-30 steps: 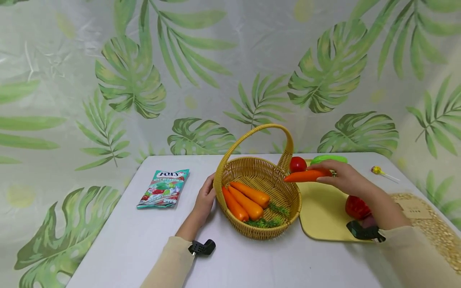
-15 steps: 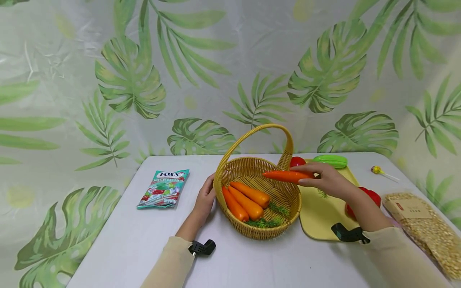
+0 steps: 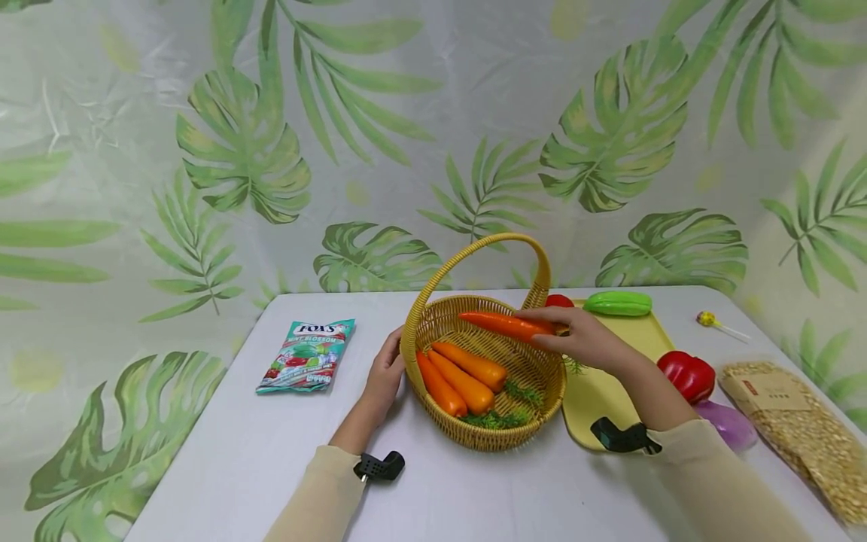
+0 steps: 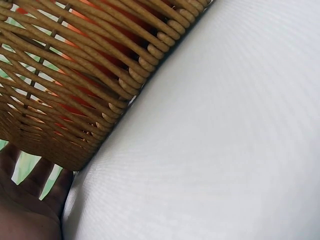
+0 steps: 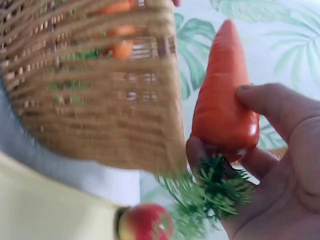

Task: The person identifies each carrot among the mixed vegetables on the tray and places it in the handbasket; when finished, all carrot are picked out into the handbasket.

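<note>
My right hand (image 3: 582, 339) pinches an orange carrot (image 3: 497, 324) over the right side of a wicker basket (image 3: 497, 439). In the right wrist view, thumb and fingers hold the carrot (image 5: 225, 100) near its thick end, its green leaves (image 5: 220, 190) hanging by the palm. Several other carrots (image 3: 467, 384) lie inside the basket on the left, leaf ends toward the front right. Against the basket's left outer side rests my left hand (image 3: 386, 373). Its fingers (image 4: 37, 177) look extended along the woven wall (image 4: 60, 100) in the left wrist view; their tips are hidden.
Right of the basket lies a yellow tray (image 3: 596, 406), with a green cucumber-like vegetable (image 3: 618, 303) and a red round fruit (image 3: 559, 300) at its back. A red pepper-like vegetable (image 3: 687, 376), purple vegetable (image 3: 726, 425), grain bag (image 3: 799, 429) and lollipop (image 3: 711, 321) lie farther right. A candy bag (image 3: 306, 355) lies left.
My right hand has carried the carrot leftward from above the tray to over the basket, its tip now tilted up to the left. The left hand and basket have stayed put.
</note>
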`<state>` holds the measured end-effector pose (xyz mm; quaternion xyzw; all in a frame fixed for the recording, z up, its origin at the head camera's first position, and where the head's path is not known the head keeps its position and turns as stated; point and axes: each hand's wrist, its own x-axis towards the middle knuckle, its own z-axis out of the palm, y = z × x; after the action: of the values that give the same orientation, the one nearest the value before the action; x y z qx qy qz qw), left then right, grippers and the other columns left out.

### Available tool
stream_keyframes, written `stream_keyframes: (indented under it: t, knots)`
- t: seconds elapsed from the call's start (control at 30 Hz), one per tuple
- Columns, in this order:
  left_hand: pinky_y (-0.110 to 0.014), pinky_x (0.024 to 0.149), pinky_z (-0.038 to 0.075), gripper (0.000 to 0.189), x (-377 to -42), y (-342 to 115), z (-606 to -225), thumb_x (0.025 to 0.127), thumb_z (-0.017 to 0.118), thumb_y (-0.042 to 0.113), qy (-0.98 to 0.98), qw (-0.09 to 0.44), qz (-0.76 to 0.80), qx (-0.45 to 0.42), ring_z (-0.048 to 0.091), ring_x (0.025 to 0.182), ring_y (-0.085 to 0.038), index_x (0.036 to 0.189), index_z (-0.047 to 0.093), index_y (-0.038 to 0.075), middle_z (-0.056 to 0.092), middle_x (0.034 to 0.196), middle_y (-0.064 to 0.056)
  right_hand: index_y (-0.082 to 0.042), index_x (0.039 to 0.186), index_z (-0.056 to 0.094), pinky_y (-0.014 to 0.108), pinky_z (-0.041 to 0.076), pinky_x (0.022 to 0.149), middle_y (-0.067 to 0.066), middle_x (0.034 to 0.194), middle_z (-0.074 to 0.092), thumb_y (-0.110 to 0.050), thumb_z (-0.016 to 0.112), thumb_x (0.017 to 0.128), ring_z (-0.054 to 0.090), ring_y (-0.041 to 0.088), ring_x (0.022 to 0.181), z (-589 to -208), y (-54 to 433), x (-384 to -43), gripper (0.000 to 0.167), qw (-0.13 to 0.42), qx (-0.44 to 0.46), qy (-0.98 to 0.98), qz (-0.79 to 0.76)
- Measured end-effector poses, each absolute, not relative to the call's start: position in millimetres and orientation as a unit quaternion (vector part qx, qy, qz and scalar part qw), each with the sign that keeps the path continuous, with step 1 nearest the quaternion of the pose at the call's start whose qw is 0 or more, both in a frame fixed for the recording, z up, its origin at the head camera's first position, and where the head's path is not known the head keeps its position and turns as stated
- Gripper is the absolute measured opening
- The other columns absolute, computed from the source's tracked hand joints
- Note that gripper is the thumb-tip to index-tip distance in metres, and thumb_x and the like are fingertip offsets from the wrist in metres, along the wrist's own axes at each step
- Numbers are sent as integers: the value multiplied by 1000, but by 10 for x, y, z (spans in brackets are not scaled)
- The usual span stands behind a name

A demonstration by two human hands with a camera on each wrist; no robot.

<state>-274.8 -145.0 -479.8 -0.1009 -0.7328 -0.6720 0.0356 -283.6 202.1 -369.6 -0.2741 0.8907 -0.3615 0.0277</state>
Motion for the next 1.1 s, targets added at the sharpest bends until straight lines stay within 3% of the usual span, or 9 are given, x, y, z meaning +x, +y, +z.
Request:
stream_keyframes:
  t: [0.27,0.47,0.7,0.93,1.1]
  knots:
    - [-48,124,27,44,-2764,-1447,-4805,104,49,34,-732,37,-672,-105,35,148,-19,147,46,29,45,154,4,-23,134,65,28,49,70,8,109,68,-31,68,95,55,19,85,-3708,1800,-2879,40,25,-256,897,-359]
    - [-48,125,26,44,-2765,-1449,-4805,104,48,33,-731,35,-673,-106,34,149,-19,147,45,29,44,155,4,-22,133,65,30,48,76,11,115,68,-26,69,94,55,23,93,-3762,1622,-2924,40,39,-244,910,-334]
    - [-47,125,26,43,-2757,-1451,-4805,104,49,33,-735,34,-670,-100,34,149,-18,147,46,30,44,155,6,-21,131,67,32,48,79,12,121,69,-20,68,94,56,23,92,-3776,1477,-2974,37,40,-241,928,-283]
    - [-48,125,26,44,-2753,-1446,-4795,104,48,32,-733,33,-671,-103,33,149,-20,148,45,28,43,156,4,-16,127,69,43,53,89,13,120,70,-20,69,93,61,25,99,-3840,1362,-3026,35,53,-253,925,-280]
    - [-47,125,24,44,-2747,-1445,-4797,104,50,32,-727,30,-678,-105,33,149,-19,147,46,27,44,155,3,-13,126,68,37,51,82,11,112,70,-19,68,92,58,22,91,-3960,1324,-3040,34,59,-244,927,-279]
